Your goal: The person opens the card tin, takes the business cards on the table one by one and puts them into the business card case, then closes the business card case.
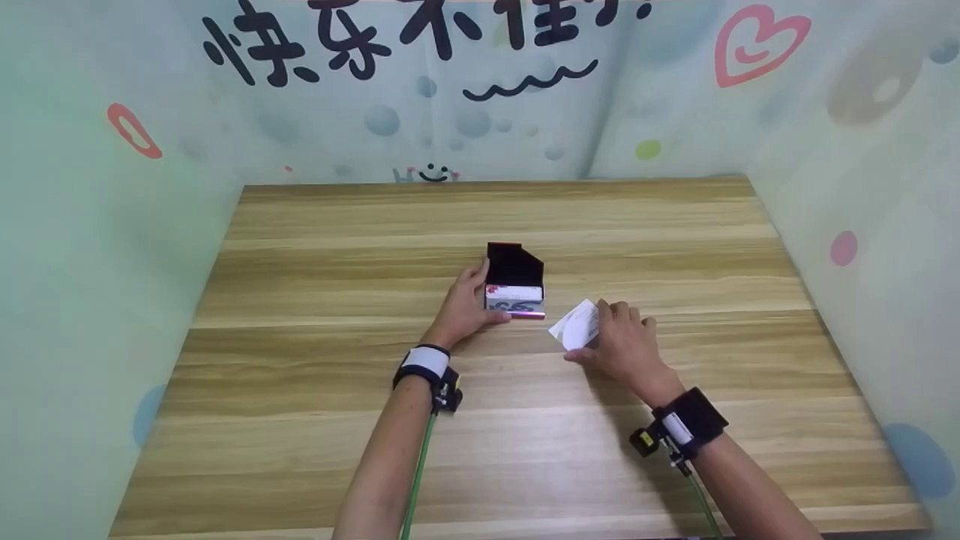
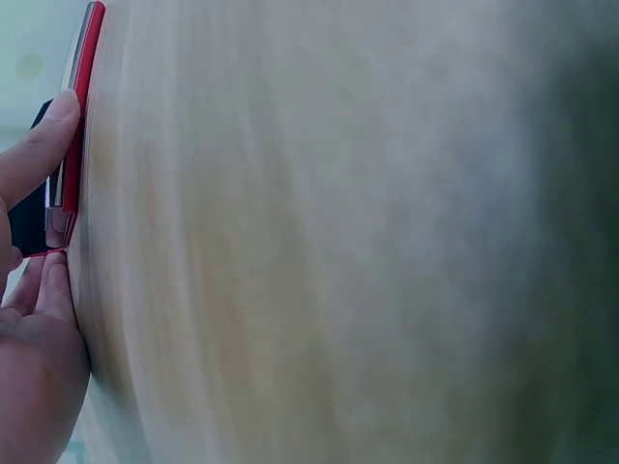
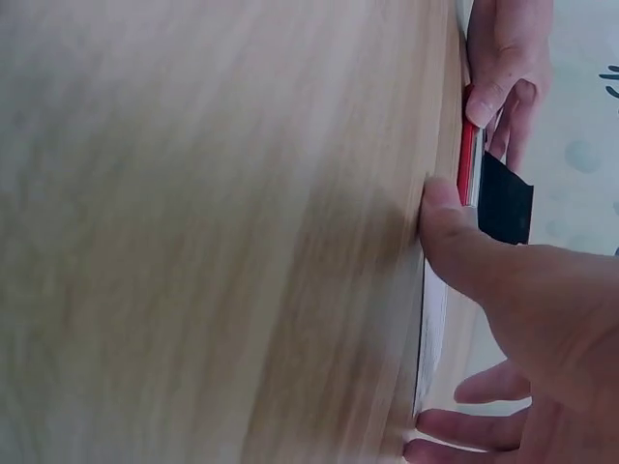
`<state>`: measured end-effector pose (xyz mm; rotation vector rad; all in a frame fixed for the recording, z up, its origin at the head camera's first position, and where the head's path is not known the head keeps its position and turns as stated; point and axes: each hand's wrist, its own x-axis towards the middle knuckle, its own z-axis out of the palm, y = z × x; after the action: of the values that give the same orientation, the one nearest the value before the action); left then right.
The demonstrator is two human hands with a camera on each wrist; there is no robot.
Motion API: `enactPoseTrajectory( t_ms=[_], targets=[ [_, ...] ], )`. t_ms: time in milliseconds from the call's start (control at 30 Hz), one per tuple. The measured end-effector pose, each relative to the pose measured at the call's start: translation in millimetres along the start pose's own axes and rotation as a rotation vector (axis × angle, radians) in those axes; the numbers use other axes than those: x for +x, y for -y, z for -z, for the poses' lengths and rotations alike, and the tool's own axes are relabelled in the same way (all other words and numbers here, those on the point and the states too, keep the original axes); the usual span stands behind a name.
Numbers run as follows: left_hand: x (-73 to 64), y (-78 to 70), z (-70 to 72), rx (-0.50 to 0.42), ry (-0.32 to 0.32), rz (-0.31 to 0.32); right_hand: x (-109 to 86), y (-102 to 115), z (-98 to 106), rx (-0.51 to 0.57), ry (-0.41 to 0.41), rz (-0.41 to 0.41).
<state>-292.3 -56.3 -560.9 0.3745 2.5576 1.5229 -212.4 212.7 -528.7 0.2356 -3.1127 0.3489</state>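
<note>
A small card case (image 1: 514, 264) lies on the table with its black flap raised; a printed card (image 1: 516, 306) shows inside it. My left hand (image 1: 461, 306) grips the case at its left side, thumb on the near edge. The left wrist view shows the case's red edge (image 2: 89, 58) under that thumb. To the right of the case, my right hand (image 1: 626, 341) holds some white cards (image 1: 577, 325) between thumb and fingers, low over the table. How many cards these are, I cannot tell. In the right wrist view they are mostly hidden behind the hand.
Both hands work over a wood-grain table (image 1: 337, 255). A printed cloth wall (image 1: 480, 142) stands along the table's back and sides. Each wrist wears a strapped camera with a green cable (image 1: 418, 472).
</note>
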Motion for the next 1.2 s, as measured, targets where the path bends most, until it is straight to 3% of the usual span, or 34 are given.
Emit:
enactPoseTrajectory(
  t_ms=[433,700,933,1200],
  targets=[
    [-0.2,-0.2,-2.8,0.015,-0.007,-0.012,9.9,4.5,4.9,0.208,0.097,-0.148],
    [-0.4,-2.9,-2.0,-0.029,0.005,-0.005,8.1,4.7,4.7,0.283,0.061,-0.153],
    [-0.8,-2.7,-1.3,-0.014,0.010,-0.018,6.8,5.6,1.2,0.299,0.079,-0.146],
    [-1.0,-2.6,0.0,-0.011,-0.002,0.017,8.1,9.3,-0.7,0.421,0.092,-0.173]
  ],
)
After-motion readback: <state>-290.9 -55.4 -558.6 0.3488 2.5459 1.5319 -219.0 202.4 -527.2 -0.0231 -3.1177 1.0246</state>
